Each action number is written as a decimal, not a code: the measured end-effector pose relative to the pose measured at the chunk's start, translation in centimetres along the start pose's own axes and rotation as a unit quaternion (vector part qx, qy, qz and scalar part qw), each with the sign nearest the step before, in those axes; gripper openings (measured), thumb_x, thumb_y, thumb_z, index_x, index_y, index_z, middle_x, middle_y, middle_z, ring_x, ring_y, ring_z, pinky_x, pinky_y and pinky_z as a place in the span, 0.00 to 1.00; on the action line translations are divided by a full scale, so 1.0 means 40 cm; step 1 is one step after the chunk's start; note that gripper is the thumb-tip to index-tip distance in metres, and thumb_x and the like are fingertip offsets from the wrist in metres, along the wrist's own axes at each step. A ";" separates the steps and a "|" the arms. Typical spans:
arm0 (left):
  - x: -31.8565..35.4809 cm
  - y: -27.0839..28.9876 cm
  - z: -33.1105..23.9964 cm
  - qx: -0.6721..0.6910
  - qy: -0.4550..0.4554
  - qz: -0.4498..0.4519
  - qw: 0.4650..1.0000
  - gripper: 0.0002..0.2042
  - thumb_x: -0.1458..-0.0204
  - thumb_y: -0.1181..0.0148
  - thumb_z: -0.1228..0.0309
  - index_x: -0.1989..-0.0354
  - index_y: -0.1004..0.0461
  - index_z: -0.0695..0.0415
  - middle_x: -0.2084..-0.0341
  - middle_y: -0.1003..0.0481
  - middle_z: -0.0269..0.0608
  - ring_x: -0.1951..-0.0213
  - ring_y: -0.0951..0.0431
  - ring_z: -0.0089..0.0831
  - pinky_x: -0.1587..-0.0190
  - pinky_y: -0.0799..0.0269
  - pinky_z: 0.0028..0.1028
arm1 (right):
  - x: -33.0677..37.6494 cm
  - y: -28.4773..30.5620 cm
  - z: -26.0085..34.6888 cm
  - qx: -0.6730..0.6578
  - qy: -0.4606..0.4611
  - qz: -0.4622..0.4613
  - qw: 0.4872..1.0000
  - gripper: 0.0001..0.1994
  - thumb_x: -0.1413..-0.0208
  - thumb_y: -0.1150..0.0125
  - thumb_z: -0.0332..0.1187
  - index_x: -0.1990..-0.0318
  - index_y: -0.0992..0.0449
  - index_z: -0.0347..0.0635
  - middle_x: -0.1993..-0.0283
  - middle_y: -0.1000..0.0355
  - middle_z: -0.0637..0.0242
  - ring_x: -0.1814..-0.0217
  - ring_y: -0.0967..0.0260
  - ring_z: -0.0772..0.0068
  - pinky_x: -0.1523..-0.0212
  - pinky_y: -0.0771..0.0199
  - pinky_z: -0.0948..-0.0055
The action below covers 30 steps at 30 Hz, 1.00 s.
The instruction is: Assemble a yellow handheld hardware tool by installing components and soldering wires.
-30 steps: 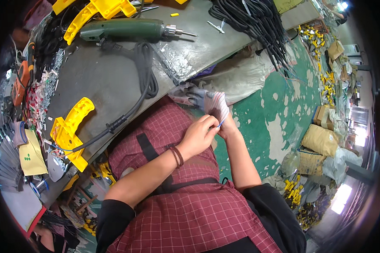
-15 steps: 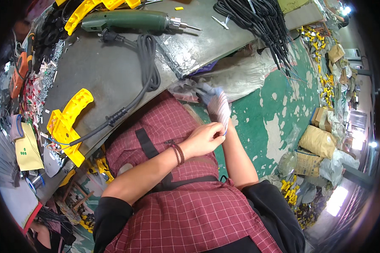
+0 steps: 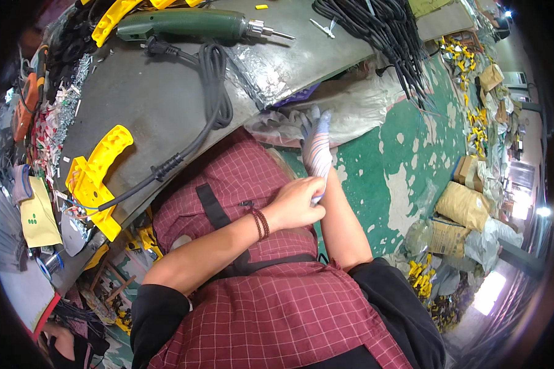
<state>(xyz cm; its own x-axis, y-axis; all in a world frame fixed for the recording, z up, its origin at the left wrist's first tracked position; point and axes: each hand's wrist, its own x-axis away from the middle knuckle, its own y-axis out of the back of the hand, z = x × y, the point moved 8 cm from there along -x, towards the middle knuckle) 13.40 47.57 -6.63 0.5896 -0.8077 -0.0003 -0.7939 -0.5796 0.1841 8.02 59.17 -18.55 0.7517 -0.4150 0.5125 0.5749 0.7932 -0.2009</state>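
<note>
My right hand (image 3: 314, 140) wears a striped, knitted work glove (image 3: 317, 158) with blue-grey fingertips. Its fingers stretch away from me, partly apart, and hold nothing. Bare and wearing brown beads at the wrist, my left hand (image 3: 297, 202) is closed on the glove's cuff at my right wrist. Both hands are above my lap, off the front edge of the metal bench (image 3: 148, 111). On that bench lie a yellow plastic handle shell (image 3: 100, 178) with thin wires, a black power cord (image 3: 212, 86) joined to it, and a green electric screwdriver (image 3: 184, 26).
A bundle of black cables (image 3: 381, 31) hangs over the bench's far right edge. A pale sack (image 3: 357, 111) lies below on the green floor (image 3: 406, 160). Small screws (image 3: 68, 111) and an orange tool (image 3: 26, 104) are at the left. Bags (image 3: 465, 206) stand at the right.
The gloved fingers have straightened and spread from a bent, bunched shape. My left hand has shifted slightly toward me along the right wrist, still gripping the cuff.
</note>
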 end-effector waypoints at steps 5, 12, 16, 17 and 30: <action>-0.024 0.065 0.063 0.042 0.174 -0.161 0.971 0.07 0.55 0.46 0.78 0.74 0.39 0.61 0.80 0.36 0.51 0.78 0.34 0.42 0.72 0.36 0.38 | 0.033 -0.036 0.107 -0.380 -0.036 -0.058 0.923 0.44 0.43 0.55 0.68 0.28 0.55 0.50 0.27 0.50 0.52 0.27 0.49 0.47 0.33 0.44 0.41; -0.078 0.089 0.131 -0.025 0.157 -0.283 0.946 0.09 0.53 0.44 0.78 0.63 0.35 0.62 0.66 0.29 0.57 0.59 0.27 0.56 0.59 0.31 0.44 | 0.040 -0.030 0.179 -0.439 0.042 -0.148 0.885 0.36 0.41 0.50 0.59 0.35 0.44 0.40 0.34 0.41 0.53 0.35 0.41 0.48 0.34 0.40 0.40; -0.088 0.025 0.116 -0.127 0.190 -0.097 0.969 0.09 0.47 0.50 0.72 0.63 0.28 0.63 0.66 0.23 0.59 0.62 0.23 0.55 0.60 0.28 0.47 | 0.035 -0.009 0.188 -0.486 0.043 -0.181 0.854 0.37 0.40 0.54 0.61 0.33 0.45 0.41 0.32 0.43 0.53 0.32 0.43 0.47 0.36 0.39 0.40; -0.074 -0.004 0.125 -0.170 0.240 0.029 0.955 0.10 0.46 0.52 0.70 0.64 0.26 0.63 0.67 0.23 0.59 0.63 0.22 0.56 0.60 0.27 0.48 | 0.037 -0.015 0.178 -0.518 0.026 -0.194 0.833 0.38 0.40 0.55 0.61 0.32 0.45 0.42 0.31 0.44 0.53 0.31 0.43 0.47 0.36 0.39 0.40; 0.005 0.070 0.017 -0.179 0.128 0.043 0.975 0.14 0.39 0.54 0.61 0.69 0.28 0.59 0.74 0.25 0.54 0.67 0.23 0.52 0.63 0.27 0.45 | -0.025 -0.025 0.121 0.331 0.159 -0.101 0.925 0.20 0.45 0.37 0.47 0.54 0.20 0.41 0.60 0.21 0.58 0.59 0.25 0.63 0.52 0.26 0.65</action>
<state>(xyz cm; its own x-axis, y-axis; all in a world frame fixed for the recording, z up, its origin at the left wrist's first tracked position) 11.20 45.69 -6.80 0.5777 -0.7713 0.2673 -0.7660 -0.3992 0.5038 5.13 60.94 -14.81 0.7685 -0.6104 0.1918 0.4687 0.7411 0.4806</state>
